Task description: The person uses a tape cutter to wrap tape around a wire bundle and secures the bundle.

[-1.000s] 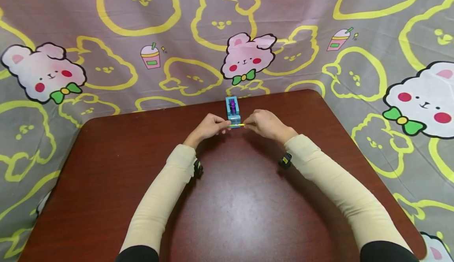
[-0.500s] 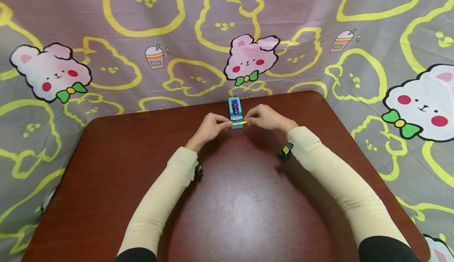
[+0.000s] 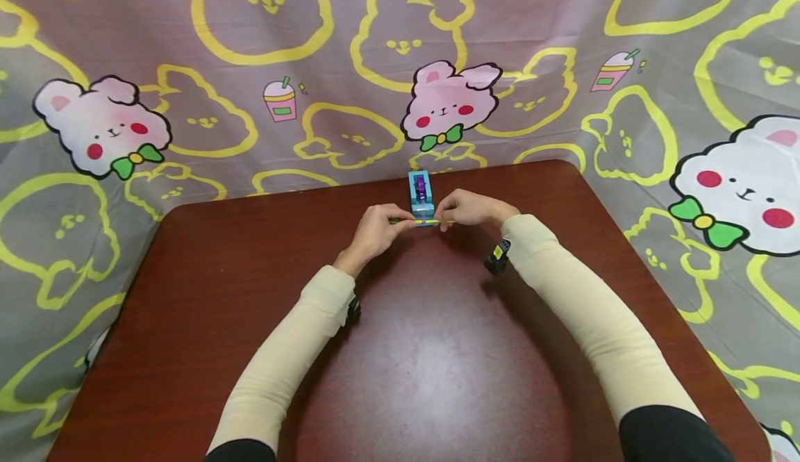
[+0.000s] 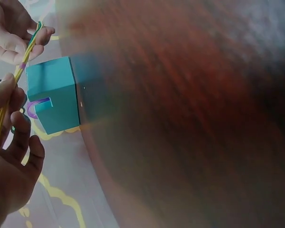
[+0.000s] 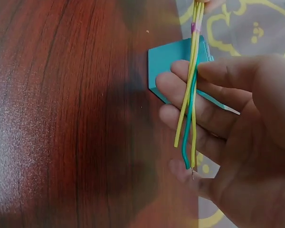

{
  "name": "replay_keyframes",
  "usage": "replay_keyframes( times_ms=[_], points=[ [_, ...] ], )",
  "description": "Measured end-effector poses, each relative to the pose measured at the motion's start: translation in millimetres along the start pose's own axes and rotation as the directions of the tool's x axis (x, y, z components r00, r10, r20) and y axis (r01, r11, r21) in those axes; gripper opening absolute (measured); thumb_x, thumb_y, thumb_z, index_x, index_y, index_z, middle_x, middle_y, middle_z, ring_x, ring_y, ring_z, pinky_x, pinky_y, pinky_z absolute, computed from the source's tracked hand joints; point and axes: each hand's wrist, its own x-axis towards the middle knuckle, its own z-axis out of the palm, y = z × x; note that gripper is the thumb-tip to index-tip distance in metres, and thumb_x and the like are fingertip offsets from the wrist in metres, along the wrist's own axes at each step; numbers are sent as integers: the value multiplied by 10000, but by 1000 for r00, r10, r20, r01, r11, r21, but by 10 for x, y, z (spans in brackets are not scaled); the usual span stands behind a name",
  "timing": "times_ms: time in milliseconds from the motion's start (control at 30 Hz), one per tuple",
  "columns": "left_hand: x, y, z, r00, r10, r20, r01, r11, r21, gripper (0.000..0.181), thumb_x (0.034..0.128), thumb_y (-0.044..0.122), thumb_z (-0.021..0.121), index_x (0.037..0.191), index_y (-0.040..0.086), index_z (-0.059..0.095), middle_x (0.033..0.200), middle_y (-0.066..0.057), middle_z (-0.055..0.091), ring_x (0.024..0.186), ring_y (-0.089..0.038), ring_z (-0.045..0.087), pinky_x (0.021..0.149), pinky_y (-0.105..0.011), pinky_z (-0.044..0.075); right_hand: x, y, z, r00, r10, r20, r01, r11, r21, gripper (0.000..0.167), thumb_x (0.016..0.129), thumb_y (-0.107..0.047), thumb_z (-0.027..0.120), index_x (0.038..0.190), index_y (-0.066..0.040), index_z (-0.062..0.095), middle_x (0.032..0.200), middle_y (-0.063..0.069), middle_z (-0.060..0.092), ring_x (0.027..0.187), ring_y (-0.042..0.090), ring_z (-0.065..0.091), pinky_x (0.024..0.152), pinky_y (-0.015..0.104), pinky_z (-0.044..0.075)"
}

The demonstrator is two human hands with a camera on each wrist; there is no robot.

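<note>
A thin bundle of yellow and green wires stretches between my two hands, with a purple band of tape around it. My left hand pinches the bundle on one side of the band. On the other side, my right hand holds it between thumb and fingers, and the loose wire ends lie across that palm in the right wrist view. One end shows a short bare tip. Just behind the bundle stands a teal tape dispenser with a purple tape roll in it.
The dark red-brown wooden table reaches back to a patterned cloth curtain behind and at both sides. The dispenser is close to the table's back edge. Black wrist cameras hang below both sleeves.
The scene has shifted slightly to the right in the head view. My right hand's fingers have changed position a little on the wires. Both hands stay in front of the dispenser.
</note>
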Motion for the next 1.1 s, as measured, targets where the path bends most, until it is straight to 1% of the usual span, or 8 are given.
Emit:
replay_keyframes(
  times_ms=[167,367,467,600,733,867,1000,1100],
  points=[
    [6,4,3,1000,26,-14,-26,1000,8,84,892,192,787,917,120,822,795,45,690,681,-114,552,605,-285,433,7,38,-6,999,14,38,-15,999,32,255,1026,-46,500,1120,59,712,896,128,728,917,258,630,915,434,477],
    [14,-7,14,999,31,-13,-31,1000,2,87,890,193,793,920,116,821,795,44,691,685,-118,549,609,-285,429,-3,65,-10,997,-38,72,36,999,23,228,1038,-35,516,1091,62,715,876,131,707,892,269,600,877,431,477],
    [19,-17,11,1000,20,-6,-20,1000,-13,89,889,185,795,928,109,818,816,32,699,722,-125,576,643,-285,454,-11,51,-11,994,-92,61,95,994,-48,203,1027,-20,539,1070,59,721,864,122,713,865,263,603,826,377,479],
    [39,-25,-9,1000,-13,10,13,999,-43,90,891,161,792,951,97,810,882,8,721,795,-143,612,699,-299,492,-36,-16,-26,990,-142,-2,139,976,-169,166,1004,-31,598,1021,25,753,846,87,719,776,211,570,738,340,466],
    [67,-26,-41,998,-50,36,53,996,-70,99,900,149,783,979,92,800,941,-13,742,832,-153,631,722,-312,507,-81,-84,-36,984,-166,-68,141,951,-276,148,991,-35,622,996,-8,767,838,44,698,731,184,537,688,346,457],
    [114,-70,-54,994,-81,77,90,990,-110,146,950,195,729,986,67,789,888,-103,741,760,-182,629,685,-313,488,-148,-127,-30,976,-181,-121,126,924,-362,138,981,-51,645,1019,-23,774,893,64,723,763,191,586,730,374,501],
    [175,-149,-89,975,-148,167,180,964,-196,331,1019,292,626,996,-4,773,802,-185,711,641,-180,563,609,-303,447,-197,-146,8,959,-223,-174,132,896,-424,126,952,-58,691,1032,-31,785,949,67,750,837,195,659,795,409,537],
    [218,-215,-113,943,-217,252,278,929,-243,443,1041,355,568,1001,-37,771,745,-149,697,580,-153,511,579,-304,436,-212,-134,55,941,-267,-210,149,879,-454,118,926,-53,724,1022,-30,789,946,53,754,877,208,678,810,417,538]
  ],
)
